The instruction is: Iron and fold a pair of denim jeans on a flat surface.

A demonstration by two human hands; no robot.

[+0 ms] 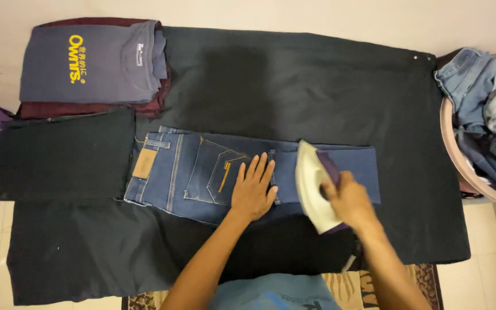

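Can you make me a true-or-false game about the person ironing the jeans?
1. The right hand grips the iron. True.
2. The left hand is lifted in the air. False: it lies flat on the blue jeans, fingers spread.
3. The jeans lie on a dark cloth spread out over the floor. True.
4. The folded grey T-shirt sits in the basket. False: it tops a stack of folded clothes at the far left corner of the dark cloth.
5. The basket on the right holds denim clothes. True.
6. The iron is resting on the grey T-shirt. False: it is on the jeans, beside the left hand.
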